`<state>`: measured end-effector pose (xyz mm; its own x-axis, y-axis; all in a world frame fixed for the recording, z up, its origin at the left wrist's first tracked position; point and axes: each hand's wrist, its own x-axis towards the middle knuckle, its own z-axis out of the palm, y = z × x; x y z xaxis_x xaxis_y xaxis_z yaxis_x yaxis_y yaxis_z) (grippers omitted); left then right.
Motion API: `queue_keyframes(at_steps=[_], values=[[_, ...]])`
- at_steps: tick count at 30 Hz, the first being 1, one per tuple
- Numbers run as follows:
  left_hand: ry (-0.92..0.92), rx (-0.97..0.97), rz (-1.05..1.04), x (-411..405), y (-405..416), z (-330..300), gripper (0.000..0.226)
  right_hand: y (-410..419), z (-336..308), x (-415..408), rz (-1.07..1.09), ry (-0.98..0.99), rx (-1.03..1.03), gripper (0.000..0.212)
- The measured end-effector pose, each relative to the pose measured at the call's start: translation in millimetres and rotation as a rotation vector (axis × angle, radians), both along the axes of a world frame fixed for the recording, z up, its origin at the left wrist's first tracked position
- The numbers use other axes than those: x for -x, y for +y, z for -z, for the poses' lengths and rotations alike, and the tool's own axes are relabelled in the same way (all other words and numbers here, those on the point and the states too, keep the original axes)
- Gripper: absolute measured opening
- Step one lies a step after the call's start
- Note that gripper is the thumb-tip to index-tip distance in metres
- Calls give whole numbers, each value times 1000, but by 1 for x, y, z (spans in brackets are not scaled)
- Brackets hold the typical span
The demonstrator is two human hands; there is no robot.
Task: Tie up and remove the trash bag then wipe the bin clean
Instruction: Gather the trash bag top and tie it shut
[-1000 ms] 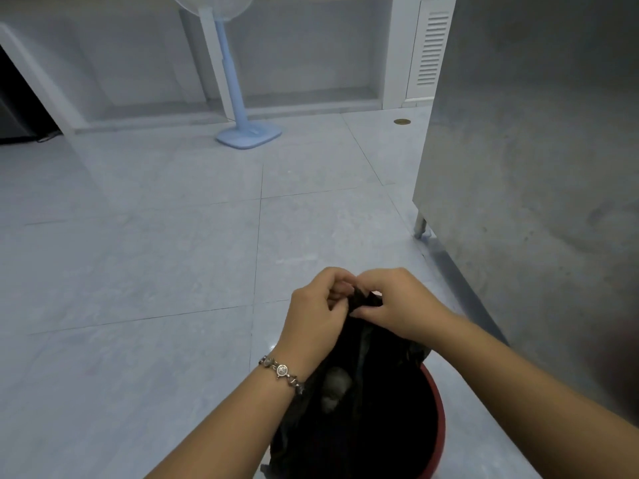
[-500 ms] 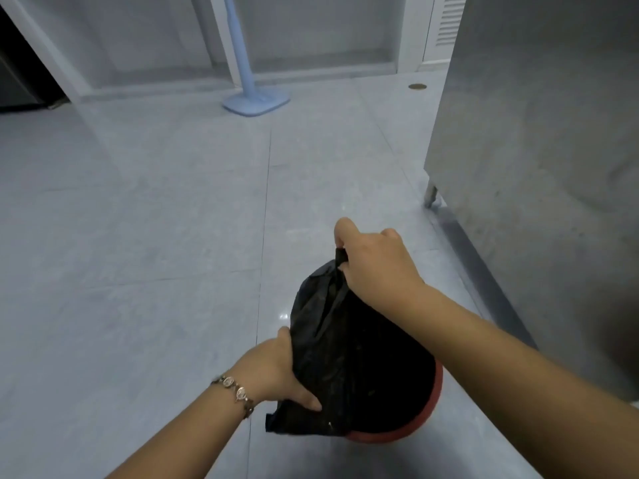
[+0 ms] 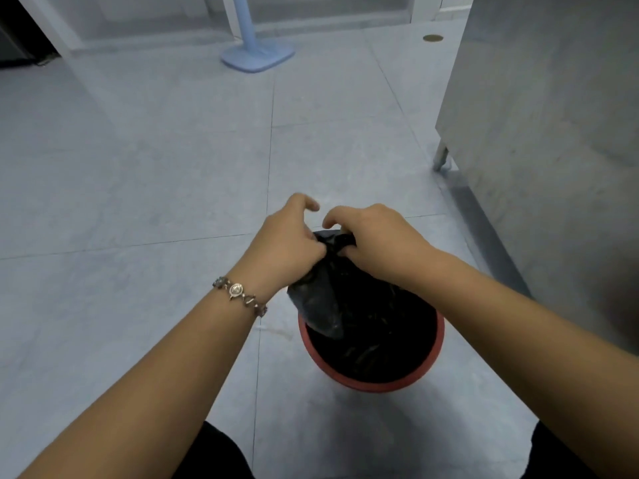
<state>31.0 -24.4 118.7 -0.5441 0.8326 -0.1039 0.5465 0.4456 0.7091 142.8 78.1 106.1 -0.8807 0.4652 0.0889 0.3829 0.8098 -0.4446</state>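
Note:
A black trash bag (image 3: pixel 345 305) sits inside a round red bin (image 3: pixel 371 383) on the tiled floor. Its top is gathered into a bunch above the bin. My left hand (image 3: pixel 287 247), with a bracelet on the wrist, grips the left side of that bunch. My right hand (image 3: pixel 375 236) grips the right side, close against the left hand. Both forefingers are raised and curled above the bunch. The bag's lower part stays within the bin rim.
A tall metal cabinet (image 3: pixel 553 133) on short legs stands close to the bin's right. A pale blue fan base (image 3: pixel 257 57) rests on the floor far ahead. A small round floor drain (image 3: pixel 433 38) lies at the back right. Grey tiles spread to the left.
My left hand has come up from the bag's lower left edge to the gathered top beside my right hand. The view has tilted down, showing more of the bin.

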Motion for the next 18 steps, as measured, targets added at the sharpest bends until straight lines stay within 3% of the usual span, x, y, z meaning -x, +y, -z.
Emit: queue_keyframes(at_steps=[3, 8, 11, 13, 15, 17, 18], values=[[-82, -107, 0, -5, 18, -10, 44, 1, 1, -8, 17, 97, 79, 38], [-365, -153, 137, -16, 20, -2, 55, 10, 1, -20, 234, 308, 412, 31], [-257, -117, 278, -17, 20, 2, 65, 16, -4, -24, 230, 343, 480, 34], [-151, -100, 256, -18, 27, 8, 64, 19, -7, -30, 163, 383, 603, 35], [-78, -129, 164, -20, 34, 13, 40, 27, -9, -41, 88, 463, 726, 42], [-15, -171, 89, -20, 39, 16, 15, 44, -8, -57, 47, 463, 617, 62], [-4, -199, 73, -18, 40, 18, 13, 53, -5, -65, 35, 384, 512, 81]])
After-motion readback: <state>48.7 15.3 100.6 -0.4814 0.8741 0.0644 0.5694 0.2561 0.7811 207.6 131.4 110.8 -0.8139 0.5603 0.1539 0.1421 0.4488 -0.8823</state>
